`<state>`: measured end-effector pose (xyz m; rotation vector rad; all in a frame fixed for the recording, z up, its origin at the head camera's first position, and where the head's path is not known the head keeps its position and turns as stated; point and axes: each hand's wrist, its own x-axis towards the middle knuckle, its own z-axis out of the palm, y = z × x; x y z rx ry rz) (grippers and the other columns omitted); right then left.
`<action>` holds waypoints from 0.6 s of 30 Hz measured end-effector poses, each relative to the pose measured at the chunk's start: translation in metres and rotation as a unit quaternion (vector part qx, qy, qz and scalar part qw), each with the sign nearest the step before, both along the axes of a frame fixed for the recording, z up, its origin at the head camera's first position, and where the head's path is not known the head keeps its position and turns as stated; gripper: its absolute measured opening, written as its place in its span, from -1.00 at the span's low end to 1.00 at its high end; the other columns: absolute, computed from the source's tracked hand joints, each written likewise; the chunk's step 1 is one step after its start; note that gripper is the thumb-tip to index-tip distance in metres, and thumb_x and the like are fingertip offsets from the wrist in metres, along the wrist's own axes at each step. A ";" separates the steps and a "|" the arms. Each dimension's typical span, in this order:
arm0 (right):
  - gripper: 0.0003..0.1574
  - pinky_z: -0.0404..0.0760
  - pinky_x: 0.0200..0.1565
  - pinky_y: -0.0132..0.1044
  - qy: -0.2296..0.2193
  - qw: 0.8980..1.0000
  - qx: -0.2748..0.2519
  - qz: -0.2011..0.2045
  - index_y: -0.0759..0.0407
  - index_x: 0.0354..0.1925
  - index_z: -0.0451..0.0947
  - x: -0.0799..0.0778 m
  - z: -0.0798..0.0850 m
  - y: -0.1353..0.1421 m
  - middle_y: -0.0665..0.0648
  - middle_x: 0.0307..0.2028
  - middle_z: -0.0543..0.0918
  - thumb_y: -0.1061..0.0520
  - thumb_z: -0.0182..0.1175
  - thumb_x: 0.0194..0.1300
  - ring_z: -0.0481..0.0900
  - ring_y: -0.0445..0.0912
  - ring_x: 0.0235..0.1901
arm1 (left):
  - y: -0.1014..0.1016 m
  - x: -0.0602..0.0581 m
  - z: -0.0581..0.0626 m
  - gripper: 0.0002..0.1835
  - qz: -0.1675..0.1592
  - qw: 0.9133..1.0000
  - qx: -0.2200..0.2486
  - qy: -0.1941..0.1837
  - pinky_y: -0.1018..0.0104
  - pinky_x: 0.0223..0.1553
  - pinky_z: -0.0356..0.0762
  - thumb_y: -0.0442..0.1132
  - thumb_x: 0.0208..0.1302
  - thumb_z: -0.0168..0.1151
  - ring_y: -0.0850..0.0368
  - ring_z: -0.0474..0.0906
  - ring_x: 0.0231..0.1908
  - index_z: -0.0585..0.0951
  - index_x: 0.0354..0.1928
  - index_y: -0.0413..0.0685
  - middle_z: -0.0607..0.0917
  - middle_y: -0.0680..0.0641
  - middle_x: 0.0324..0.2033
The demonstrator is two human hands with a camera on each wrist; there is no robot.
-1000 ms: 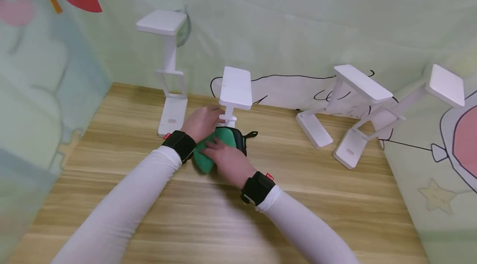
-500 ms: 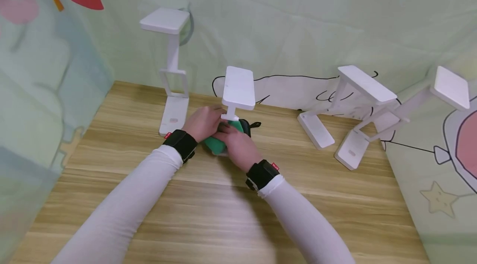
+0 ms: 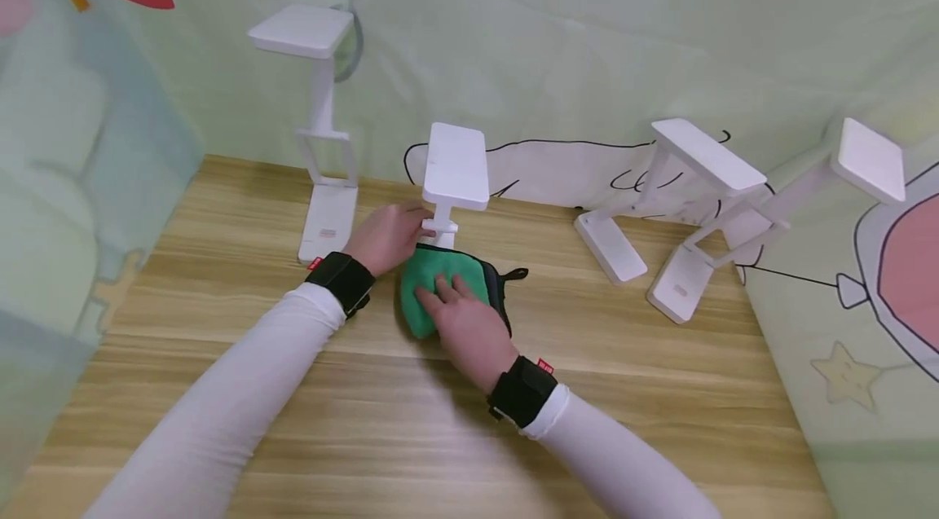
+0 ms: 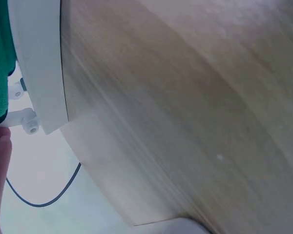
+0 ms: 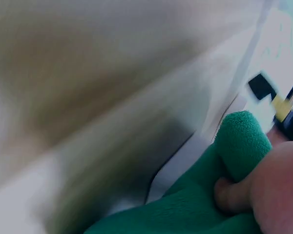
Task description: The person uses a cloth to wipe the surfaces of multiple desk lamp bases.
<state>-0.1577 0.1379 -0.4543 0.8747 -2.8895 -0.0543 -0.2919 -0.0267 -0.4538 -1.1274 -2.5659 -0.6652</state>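
A small white desk lamp point(image 3: 456, 166) stands at the back of the wooden table, its head over a jointed arm. My left hand point(image 3: 385, 238) grips it low down, the fingertips at the hinge point(image 4: 30, 121). A green cloth point(image 3: 418, 315) with dark trim and a black loop covers the base. My right hand point(image 3: 473, 332) holds the cloth against the base with fingers spread. In the right wrist view the thumb point(image 5: 229, 195) sinks into a fold of the cloth, while the other fingers are mostly hidden. Both wrists wear black straps.
Another white lamp point(image 3: 304, 30) stands close to the left of my left hand. Two more, a lamp point(image 3: 707, 154) and a lamp point(image 3: 869, 160), stand at the right. A patterned fabric wall point(image 3: 557, 79) runs right behind the table's back edge.
My right hand pushed the cloth up toward the hinge, bunching it, then drew back toward me, and the cloth now spreads flatter. My left hand stays at the lamp.
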 end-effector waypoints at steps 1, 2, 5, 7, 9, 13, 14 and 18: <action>-0.40 0.57 0.10 -0.05 0.010 1.000 0.008 0.013 0.08 0.27 0.49 0.002 -0.002 -0.004 0.32 0.19 0.55 0.32 0.27 0.27 0.48 0.23 0.15 | -0.001 0.000 -0.001 -0.78 -0.001 1.000 0.002 0.004 0.13 -0.23 0.67 -0.24 0.34 0.31 0.00 0.66 -0.25 0.67 -0.09 -0.26 0.71 -0.15 -0.21; -0.41 0.56 0.11 -0.05 0.018 0.999 0.011 0.025 0.08 0.27 0.49 0.004 -0.004 -0.008 0.33 0.19 0.54 0.30 0.27 0.28 0.47 0.25 0.15 | -0.002 0.000 -0.001 -0.78 -0.002 1.000 0.005 0.007 0.13 -0.23 0.67 -0.24 0.33 0.31 0.00 0.66 -0.26 0.67 -0.09 -0.25 0.71 -0.15 -0.21; -0.44 0.57 0.10 -0.05 0.035 0.998 0.004 0.050 0.06 0.27 0.49 0.002 -0.008 -0.018 0.31 0.18 0.55 0.26 0.25 0.32 0.45 0.26 0.17 | -0.003 0.000 -0.002 -0.80 -0.005 1.000 0.010 0.009 0.13 -0.24 0.66 -0.26 0.34 0.30 0.01 0.65 -0.27 0.68 -0.10 -0.24 0.70 -0.15 -0.22; -0.44 0.59 0.07 -0.06 0.033 0.998 -0.022 0.055 0.05 0.27 0.48 -0.005 -0.010 -0.023 0.26 0.18 0.56 0.28 0.21 0.33 0.43 0.22 0.19 | -0.005 0.000 -0.001 -0.80 -0.004 1.000 0.010 0.001 0.13 -0.24 0.66 -0.26 0.35 0.28 0.01 0.65 -0.27 0.68 -0.09 -0.23 0.70 -0.14 -0.21; -0.44 0.64 0.01 -0.10 0.026 0.997 -0.058 0.051 0.02 0.27 0.48 -0.017 -0.011 -0.025 0.17 0.18 0.58 0.31 0.17 0.34 0.41 0.13 0.23 | -0.006 0.000 0.000 -0.80 0.000 1.000 0.009 -0.011 0.14 -0.25 0.66 -0.24 0.36 0.28 0.03 0.65 -0.27 0.68 -0.09 -0.21 0.71 -0.12 -0.20; -0.47 0.67 -0.08 -0.15 0.025 0.993 -0.102 0.046 0.03 0.18 0.51 -0.044 -0.012 -0.024 0.10 0.19 0.57 0.33 0.24 0.26 0.37 -0.01 0.26 | -0.007 0.000 0.004 -0.83 0.001 1.000 0.011 -0.029 0.15 -0.25 0.66 -0.24 0.37 0.27 0.08 0.65 -0.27 0.69 -0.11 -0.17 0.71 -0.08 -0.23; -0.48 0.67 -0.09 -0.16 0.027 0.993 -0.105 0.047 0.03 0.15 0.52 -0.049 -0.013 -0.023 0.11 0.18 0.56 0.32 0.27 0.24 0.37 -0.03 0.25 | -0.007 0.000 0.004 -0.85 -0.001 0.999 0.013 -0.032 0.16 -0.25 0.65 -0.26 0.37 0.26 0.09 0.64 -0.28 0.69 -0.12 -0.16 0.71 -0.07 -0.25; -0.47 0.63 -0.02 -0.14 0.025 0.993 -0.102 0.053 0.07 0.10 0.55 -0.060 -0.013 -0.017 0.17 0.18 0.54 0.27 0.39 0.15 0.41 -0.02 0.21 | -0.006 -0.002 0.004 -0.88 -0.011 0.999 0.024 -0.034 0.16 -0.25 0.65 -0.33 0.35 0.24 0.09 0.64 -0.29 0.70 -0.15 -0.18 0.69 -0.06 -0.28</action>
